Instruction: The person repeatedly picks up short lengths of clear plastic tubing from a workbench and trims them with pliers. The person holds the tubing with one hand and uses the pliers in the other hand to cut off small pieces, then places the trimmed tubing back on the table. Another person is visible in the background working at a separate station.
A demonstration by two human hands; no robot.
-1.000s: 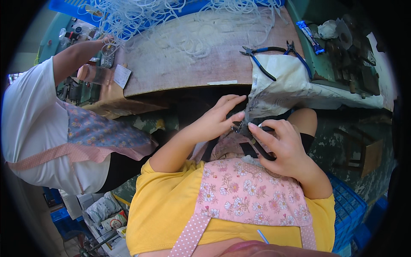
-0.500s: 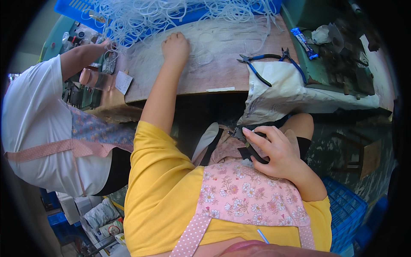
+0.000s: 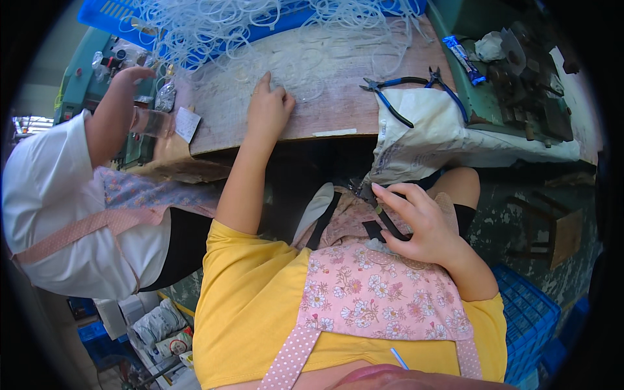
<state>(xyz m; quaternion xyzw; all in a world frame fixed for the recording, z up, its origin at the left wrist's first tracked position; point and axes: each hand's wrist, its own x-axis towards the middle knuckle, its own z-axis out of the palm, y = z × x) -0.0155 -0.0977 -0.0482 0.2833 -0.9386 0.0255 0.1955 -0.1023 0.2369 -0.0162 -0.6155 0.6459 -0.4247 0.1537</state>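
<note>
Head view: pliers [image 3: 368, 195] gripped in right hand [image 3: 426, 224]; left hand [image 3: 268, 112] well apart, near clear loops [image 3: 208, 38], whether gripping, cannot tell.

Black-handled pliers [image 3: 388, 224] held aslant; translucent loops [image 3: 218, 36] tangled.

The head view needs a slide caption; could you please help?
Left hand at the table, right hand holding pliers, clear loops spilling from a blue basket.
</note>
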